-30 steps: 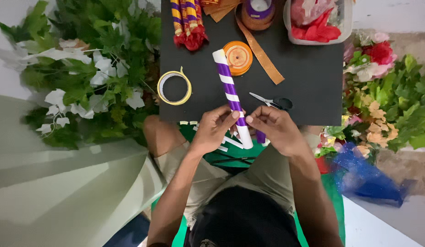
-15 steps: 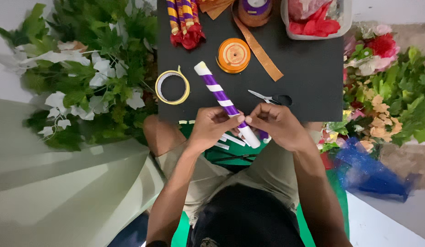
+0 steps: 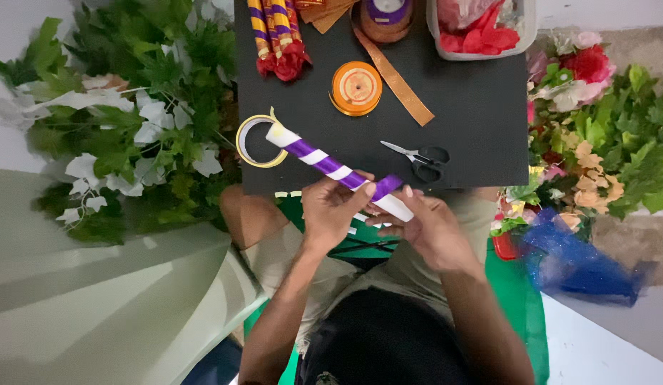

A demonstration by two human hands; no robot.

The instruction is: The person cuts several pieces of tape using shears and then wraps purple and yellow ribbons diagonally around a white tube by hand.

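At the near edge of the black board (image 3: 474, 121), both hands are closed on one white tube (image 3: 331, 167) that lies slanted, its far end resting beside the yellow tape ring (image 3: 256, 140) and its near end over the lap. The left hand (image 3: 335, 210) grips the tube's middle from below, thumb over a purple band. The right hand (image 3: 431, 228) clamps the near end, fingertips pinching purple ribbon (image 3: 385, 187) against the tube. The ribbon runs in a spiral with white gaps showing between turns; the gaps look roughly even, though the part under the fingers is hidden. Judgement: for a sound wrap, the ribbon should be kept taut and at one constant angle while the tube is rolled by the left hand, with the right thumb pinning each fresh turn so it cannot slacken. The loose end near the right hand appears the point most likely to slip. Scissors (image 3: 420, 155) lie on the board just beyond the right hand, blades closed. An orange ribbon spool (image 3: 356, 88) with its trailing strip sits further off, and finished striped sticks (image 3: 274, 32) lie at the far edge. Artificial foliage (image 3: 131, 128) borders the left.
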